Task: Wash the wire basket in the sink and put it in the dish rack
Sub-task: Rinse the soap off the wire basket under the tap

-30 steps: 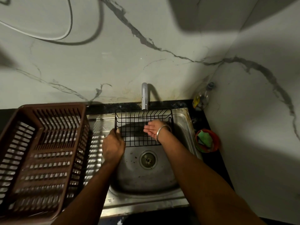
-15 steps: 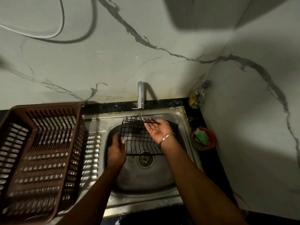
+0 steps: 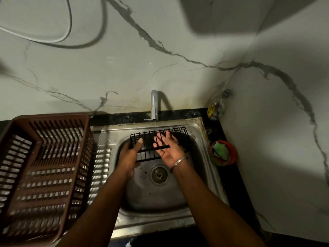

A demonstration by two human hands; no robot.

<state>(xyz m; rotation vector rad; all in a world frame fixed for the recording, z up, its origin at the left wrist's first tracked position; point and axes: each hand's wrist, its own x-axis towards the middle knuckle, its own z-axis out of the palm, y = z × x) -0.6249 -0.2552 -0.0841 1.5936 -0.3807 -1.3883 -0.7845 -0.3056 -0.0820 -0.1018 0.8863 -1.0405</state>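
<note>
Rinsing wire basket [image 3: 146, 152] over sink [image 3: 199, 129], held by one hand only.
Your left hand [image 3: 130, 155] grips the basket's left end, thumb hooked over the rim. Your right hand [image 3: 169, 151] lies palm up against the wires, fingers straight and slightly spread. The basket hangs tilted above the basin under the tap [image 3: 154, 106]'s thin stream. Risk: the wet single grip may slip and the basket drop.

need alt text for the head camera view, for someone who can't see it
A person holds a black wire basket over a steel sink under a thin stream from the tap, left hand gripping its left end, right hand open, palm up, against the wires. A brown dish rack stands to the left.
</note>
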